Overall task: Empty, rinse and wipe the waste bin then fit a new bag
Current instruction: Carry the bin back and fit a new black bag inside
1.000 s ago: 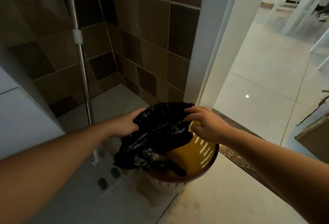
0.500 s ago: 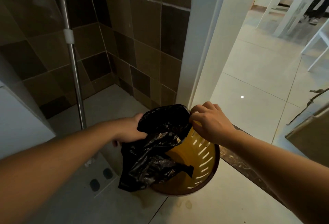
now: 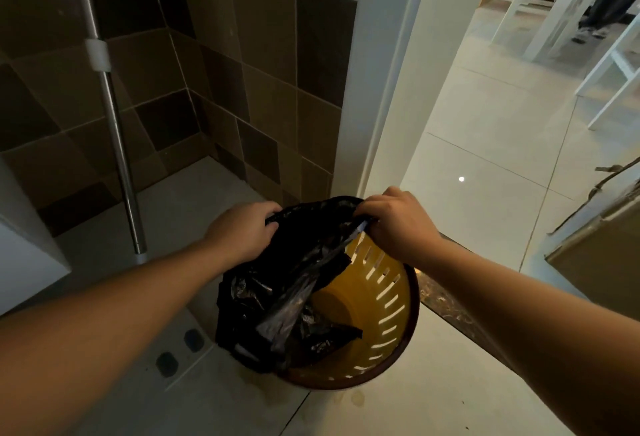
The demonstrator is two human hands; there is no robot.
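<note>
Head view, one entry.

Waste bin (image 3: 391,300): yellow, slotted wall, dark rim; stands on the floor (image 3: 398,411) at the doorway threshold, mouth up and tipped toward the camera.

Black bag (image 3: 294,283): crumpled, its lower part in the bin's left half, its upper edge stretched above the far rim between the two hands.

Left hand (image 3: 242,231): fingers curled round the bag's left edge.

Right hand (image 3: 394,221): fingers pinched on the bag's right edge, directly over the far rim.

Judgement: bag hangs below both grips, its long axis running down into the bin; neither hand is clearly nearer.

Metal pole (image 3: 114,131): upright, left of the bin, well apart.
</note>
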